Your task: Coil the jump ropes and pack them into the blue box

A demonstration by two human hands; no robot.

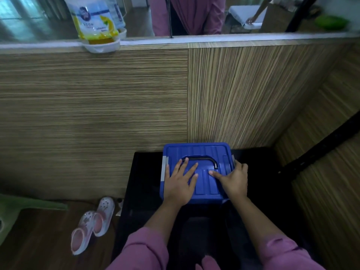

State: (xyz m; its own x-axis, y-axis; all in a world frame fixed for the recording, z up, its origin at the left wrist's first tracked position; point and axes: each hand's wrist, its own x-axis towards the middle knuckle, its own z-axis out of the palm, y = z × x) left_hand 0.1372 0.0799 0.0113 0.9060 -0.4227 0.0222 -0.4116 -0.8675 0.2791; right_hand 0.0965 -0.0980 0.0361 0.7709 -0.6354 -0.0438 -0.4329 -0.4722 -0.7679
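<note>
your blue ribbed plastic box [196, 152] sits lid-on atop the low black table [144, 182], against the striped wood-grain wall. your left hand [180, 184] lies flat on the lid, fingers spread and grasping nothing; your right hand [232, 179] rests on the lid too, fingers loose by the grey side latch [233, 159]. no jump ropes show, so packing looks finished or unstarted; you can't tell which.

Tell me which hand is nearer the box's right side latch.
Right. The right hand touches the grey latch at the lid's edge; the left hand lies flat on the lid, across the handle.
</note>
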